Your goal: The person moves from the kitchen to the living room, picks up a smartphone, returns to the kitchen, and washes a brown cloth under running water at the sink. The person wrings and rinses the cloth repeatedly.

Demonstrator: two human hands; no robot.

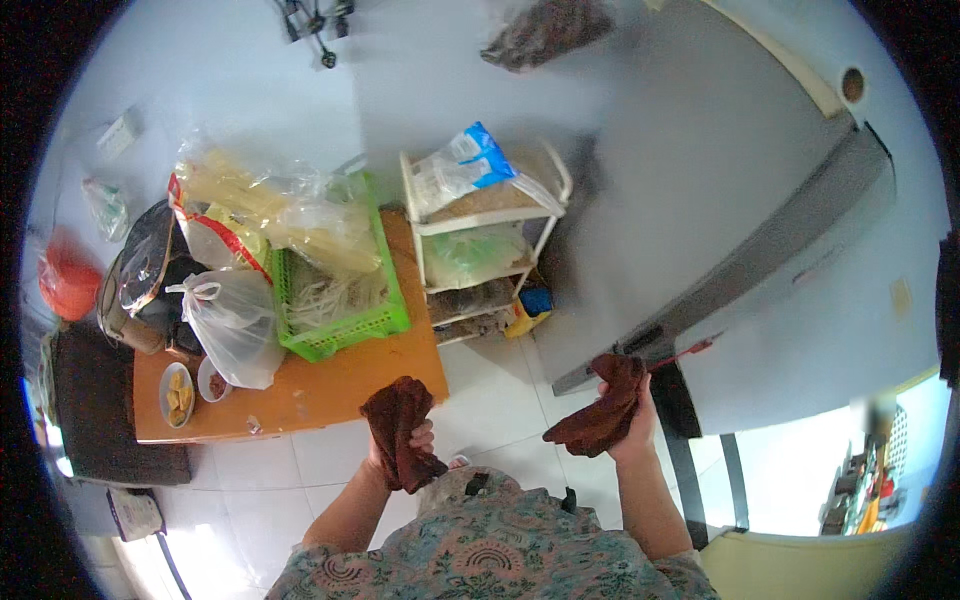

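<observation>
The left cloth (pixel 398 425), brown, sits in the curled fingers of the left hand (pixel 422 440), its long axis running mostly forward; the right cloth (pixel 605 412) is gripped in the right hand (pixel 638 428) (fingers mostly hidden behind it) and slants inward toward the body. The left hand is nearer the tabletop (pixel 325 402). Counted: two cloths, two small bowls (pixel 164 402), one green basket (pixel 350 338).

No words, numbers or signs are readable. The blue and white packet (pixel 465 168) on top of the rack (pixel 488 219) bears pale printed patches, too small and blurred to make out. On the yellow and blue pack (pixel 523 318) low at the rack's right side, any lettering is likewise too small to tell.
</observation>
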